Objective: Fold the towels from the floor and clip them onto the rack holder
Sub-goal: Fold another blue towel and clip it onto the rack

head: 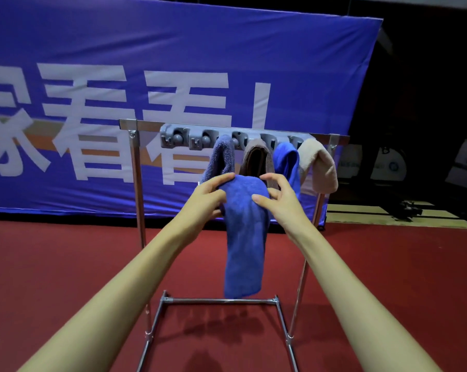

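Note:
A folded blue towel [244, 237] hangs down in front of the metal rack, and both hands hold its top fold. My left hand [208, 196] grips the left side of the fold. My right hand [276, 196] pinches the right side with thumb and fingers. On the rack's top bar sits a grey clip holder [184, 139]. Several towels hang from its right half: a purple-blue one [220, 159], a brown one [258, 159], a bright blue one [287, 162] and a beige one [319, 165]. The two left clips hold nothing.
The rack's chrome frame [138, 183] stands on a red carpet [65, 264], with its base bars [219, 300] just below the hanging towel. A large blue banner [146, 63] with white characters fills the background. Dark equipment lies at the far right [409, 208].

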`<control>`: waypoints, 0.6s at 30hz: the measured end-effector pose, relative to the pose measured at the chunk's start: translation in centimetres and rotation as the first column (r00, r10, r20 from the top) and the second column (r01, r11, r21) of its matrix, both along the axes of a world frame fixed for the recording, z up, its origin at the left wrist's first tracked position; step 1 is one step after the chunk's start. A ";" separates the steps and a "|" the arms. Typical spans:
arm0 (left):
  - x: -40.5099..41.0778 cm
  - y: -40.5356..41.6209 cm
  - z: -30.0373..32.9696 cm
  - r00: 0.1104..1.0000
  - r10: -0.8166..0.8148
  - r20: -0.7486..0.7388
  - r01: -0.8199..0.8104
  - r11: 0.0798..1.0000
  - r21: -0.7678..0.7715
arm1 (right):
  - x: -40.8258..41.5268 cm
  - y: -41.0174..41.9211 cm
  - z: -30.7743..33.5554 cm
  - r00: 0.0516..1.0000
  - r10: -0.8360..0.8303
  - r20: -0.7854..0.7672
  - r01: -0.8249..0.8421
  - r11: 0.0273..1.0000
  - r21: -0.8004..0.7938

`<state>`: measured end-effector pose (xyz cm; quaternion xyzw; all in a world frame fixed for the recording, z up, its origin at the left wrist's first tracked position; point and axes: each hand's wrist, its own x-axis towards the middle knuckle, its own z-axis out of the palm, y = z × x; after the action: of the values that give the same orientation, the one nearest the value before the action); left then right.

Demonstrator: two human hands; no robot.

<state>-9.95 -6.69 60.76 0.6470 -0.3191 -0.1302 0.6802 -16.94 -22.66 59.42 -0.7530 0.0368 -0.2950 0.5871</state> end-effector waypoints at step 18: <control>6.9 5.4 3.5 0.940 0.199 0.276 -0.232 0.968 0.093 | 8.7 8.6 3.4 0.982 -0.064 0.179 0.128 0.920 -0.370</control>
<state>-3.03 -1.28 64.26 0.7307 -0.3253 0.0131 0.6001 -8.25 -14.02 62.78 -0.8228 -0.0323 -0.3858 0.4160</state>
